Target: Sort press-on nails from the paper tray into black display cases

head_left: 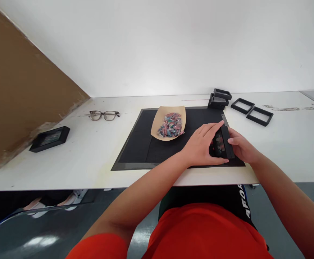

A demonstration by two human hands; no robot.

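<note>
Between my two hands is a small black box-shaped frame [228,144], tilted, with a clear window and small coloured pieces showing behind it. My left hand [198,145] grips its left side, thumb along the lower edge and fingers at the top. My right hand [243,146] holds the opposite side, with the thumb on the frame's face. Left of my hands lies a tan paper tray [157,126] with a heap of small, shiny, wrapped pieces [172,125] in pink, blue and green. Both the tray and my hands are over a black mat [135,144].
Several black frames [219,99] are stacked at the back right. Beside them two open frame rims [259,116] lie flat. A filled black frame [50,138] and eyeglasses [103,115] rest on the left of the white table [92,158]. A brown panel [24,90] borders the left.
</note>
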